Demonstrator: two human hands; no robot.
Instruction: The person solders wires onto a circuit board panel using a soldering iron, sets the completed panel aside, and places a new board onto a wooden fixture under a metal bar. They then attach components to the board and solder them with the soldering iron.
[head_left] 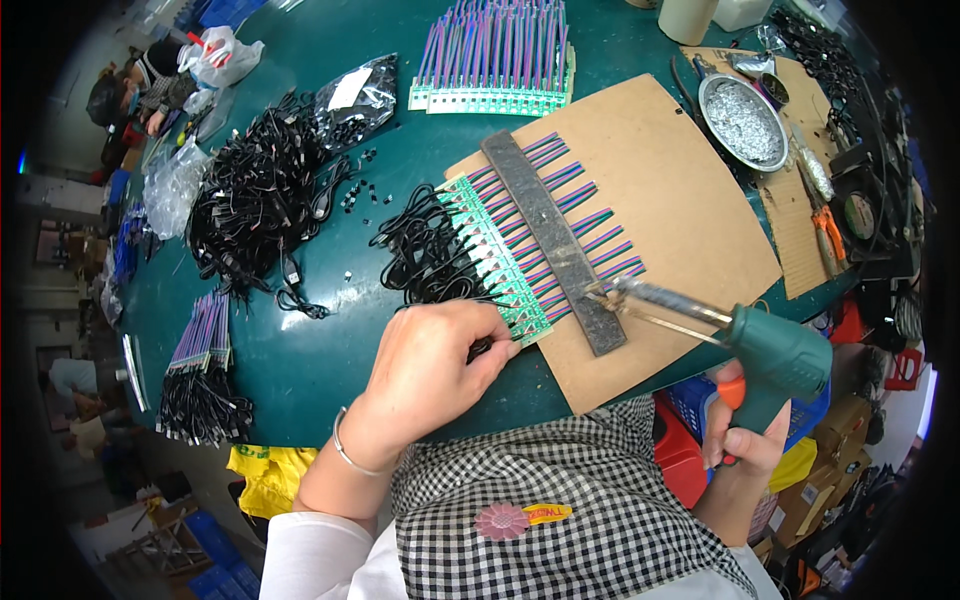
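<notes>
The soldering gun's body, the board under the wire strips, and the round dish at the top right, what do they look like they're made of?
Soldering gun, in the right hand: matte green body, probably plastic; metal barrel, with a shine. Board: flat brown, dull, looks like hardboard or thick cardboard. Round dish: silvery with a bright rim, likely metal, holding grey shiny bits.
</notes>
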